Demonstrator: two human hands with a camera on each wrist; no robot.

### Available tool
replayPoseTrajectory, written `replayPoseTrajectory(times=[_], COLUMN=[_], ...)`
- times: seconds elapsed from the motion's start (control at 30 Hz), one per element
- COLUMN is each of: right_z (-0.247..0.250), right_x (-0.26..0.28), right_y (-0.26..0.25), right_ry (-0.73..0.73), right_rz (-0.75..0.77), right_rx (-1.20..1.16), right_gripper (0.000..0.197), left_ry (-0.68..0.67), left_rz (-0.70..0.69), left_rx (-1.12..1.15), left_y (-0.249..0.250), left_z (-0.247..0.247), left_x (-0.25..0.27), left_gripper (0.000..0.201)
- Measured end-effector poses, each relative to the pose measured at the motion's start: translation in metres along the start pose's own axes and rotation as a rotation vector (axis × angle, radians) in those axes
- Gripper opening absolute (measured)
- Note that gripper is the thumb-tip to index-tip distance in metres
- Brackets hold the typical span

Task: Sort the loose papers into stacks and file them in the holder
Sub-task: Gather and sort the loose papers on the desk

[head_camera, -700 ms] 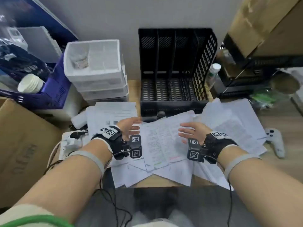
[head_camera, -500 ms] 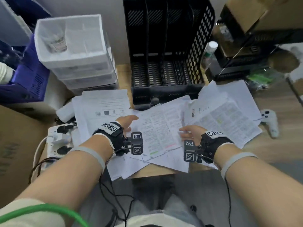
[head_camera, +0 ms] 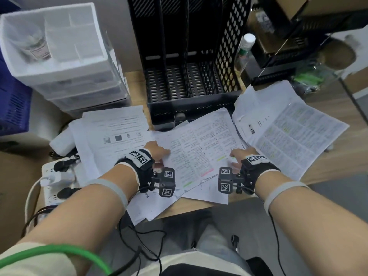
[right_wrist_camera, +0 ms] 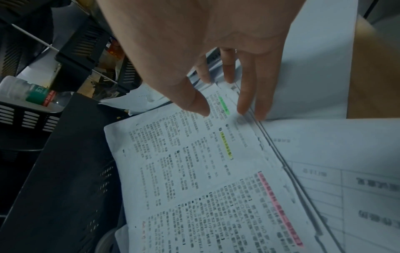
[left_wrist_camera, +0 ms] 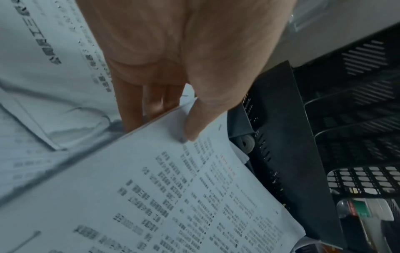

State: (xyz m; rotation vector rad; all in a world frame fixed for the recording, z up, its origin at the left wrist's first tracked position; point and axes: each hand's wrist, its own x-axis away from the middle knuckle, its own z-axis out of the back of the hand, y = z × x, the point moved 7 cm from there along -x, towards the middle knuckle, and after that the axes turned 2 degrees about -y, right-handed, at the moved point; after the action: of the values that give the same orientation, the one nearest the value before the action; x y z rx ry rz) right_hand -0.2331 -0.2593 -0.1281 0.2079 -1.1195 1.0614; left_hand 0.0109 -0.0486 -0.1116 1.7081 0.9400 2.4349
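Loose printed papers cover the wooden desk. A sheet with highlighted text [head_camera: 201, 150] lies on top in the middle, in front of the black mesh file holder [head_camera: 229, 46], whose slots hold no papers. My left hand [head_camera: 159, 152] pinches this sheet's left edge [left_wrist_camera: 151, 171], thumb [left_wrist_camera: 194, 123] on top and fingers underneath. My right hand [head_camera: 239, 156] is at its right edge [right_wrist_camera: 194, 154], thumb [right_wrist_camera: 199, 104] over the text and two fingers tucked below the corner. More sheets lie at the left [head_camera: 111, 132] and right [head_camera: 290, 132].
A white drawer unit [head_camera: 59, 62] stands at the back left, beside a blue crate [head_camera: 12, 108]. A power strip [head_camera: 51, 176] with plugs lies left of the papers. A bottle [head_camera: 246, 44] and a black rack [head_camera: 282, 56] stand right of the holder. Papers overhang the desk's front edge [head_camera: 191, 208].
The view has tilted down and come closer. Both hands have dropped from hovering above the pile to the side edges of the highlighted sheet and taken hold of it.
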Motion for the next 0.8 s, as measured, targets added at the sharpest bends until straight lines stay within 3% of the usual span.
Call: replayPoseTrajectory(times=[0.1, 0.2, 0.33, 0.53, 0.67, 0.8], right_z=[-0.005, -0.001, 0.009, -0.01, 0.003, 0.047], right_x=[-0.007, -0.006, 0.015, 0.047, 0.06, 0.072], right_y=[0.001, -0.003, -0.027, -0.062, -0.07, -0.053], right_ry=[-0.061, -0.015, 0.05, -0.276, -0.177, -0.016], right_rz=[0.035, 0.06, 0.173, 0.462, 0.572, 0.523], right_rx=[-0.057, -0.01, 0.227, -0.04, -0.027, -0.322], right_gripper=[0.062, 0.071, 0.075, 0.054, 0.03, 0.025], left_ry=[-0.028, -0.027, 0.003, 0.033, 0.059, 0.096], left_rz=[0.0, -0.029, -0.077, -0.27, -0.419, -0.448], left_rx=[-0.019, -0.09, 0.007, 0.053, 0.114, 0.148], left_y=[-0.004, 0.0, 0.011, 0.034, 0.053, 0.062], left_z=[-0.004, 0.009, 0.047, 0.086, 0.086, 0.071], left_x=[0.002, 0.007, 0.015, 0.036, 0.043, 0.046], left_gripper=[0.024, 0.02, 0.026, 0.022, 0.024, 0.026])
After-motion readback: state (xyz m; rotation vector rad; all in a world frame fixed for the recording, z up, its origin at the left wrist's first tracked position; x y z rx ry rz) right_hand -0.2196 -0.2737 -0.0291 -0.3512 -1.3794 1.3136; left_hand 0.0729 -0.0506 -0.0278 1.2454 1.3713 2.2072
